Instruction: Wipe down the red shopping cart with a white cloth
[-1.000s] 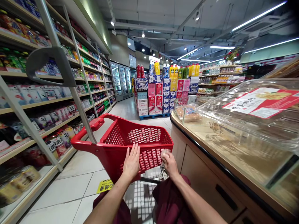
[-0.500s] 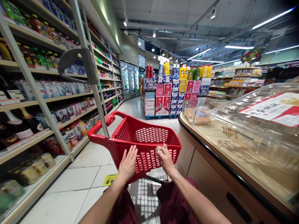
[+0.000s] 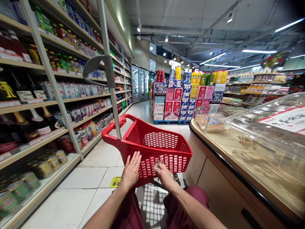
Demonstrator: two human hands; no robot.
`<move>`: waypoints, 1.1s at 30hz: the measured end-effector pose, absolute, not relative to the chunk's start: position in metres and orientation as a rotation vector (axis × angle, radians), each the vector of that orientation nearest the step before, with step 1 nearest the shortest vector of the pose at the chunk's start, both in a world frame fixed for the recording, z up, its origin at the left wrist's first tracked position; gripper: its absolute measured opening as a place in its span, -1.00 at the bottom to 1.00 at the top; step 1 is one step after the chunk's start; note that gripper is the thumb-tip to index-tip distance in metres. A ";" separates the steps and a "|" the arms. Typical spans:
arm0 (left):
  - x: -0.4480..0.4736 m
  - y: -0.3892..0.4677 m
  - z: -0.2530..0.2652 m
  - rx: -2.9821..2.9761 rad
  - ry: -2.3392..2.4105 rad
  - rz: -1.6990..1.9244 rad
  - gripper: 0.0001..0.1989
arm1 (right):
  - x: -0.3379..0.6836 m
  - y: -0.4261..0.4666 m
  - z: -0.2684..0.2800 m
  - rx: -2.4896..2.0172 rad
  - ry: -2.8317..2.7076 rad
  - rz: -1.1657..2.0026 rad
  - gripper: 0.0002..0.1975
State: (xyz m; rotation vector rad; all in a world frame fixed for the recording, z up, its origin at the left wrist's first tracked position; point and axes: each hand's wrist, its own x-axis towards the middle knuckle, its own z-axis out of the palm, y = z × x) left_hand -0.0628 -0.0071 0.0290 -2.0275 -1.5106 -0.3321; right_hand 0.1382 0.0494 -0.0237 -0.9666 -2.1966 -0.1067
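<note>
A red plastic shopping cart (image 3: pixel 156 150) with perforated basket walls stands in front of me, its side facing my knees. My left hand (image 3: pixel 131 170) lies flat against that side wall near the rear, fingers stretched out. Lower on the same wall is my right hand (image 3: pixel 165 177), closed around a crumpled whitish cloth (image 3: pixel 158 165). The cloth appears pressed to the perforated panel; its exact kind is unclear. A grey handle (image 3: pixel 109 71) on a metal pole rises from the cart's rear.
Drink shelves (image 3: pixel 54 103) line the left side. A wooden counter (image 3: pixel 216 178) with clear plastic covers stands close on the right. Stacked drink cartons (image 3: pixel 173 106) rise on a blue pallet ahead. A yellow floor sticker (image 3: pixel 116 181) marks the tiles.
My right hand has moved down and left along the cart's side wall with the cloth. My left hand stays flat on the wall. The view has turned slightly left.
</note>
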 end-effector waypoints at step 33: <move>-0.148 -0.033 0.040 -1.708 -1.771 -0.541 -0.38 | -0.021 0.032 0.026 -0.600 -2.250 -0.341 -0.84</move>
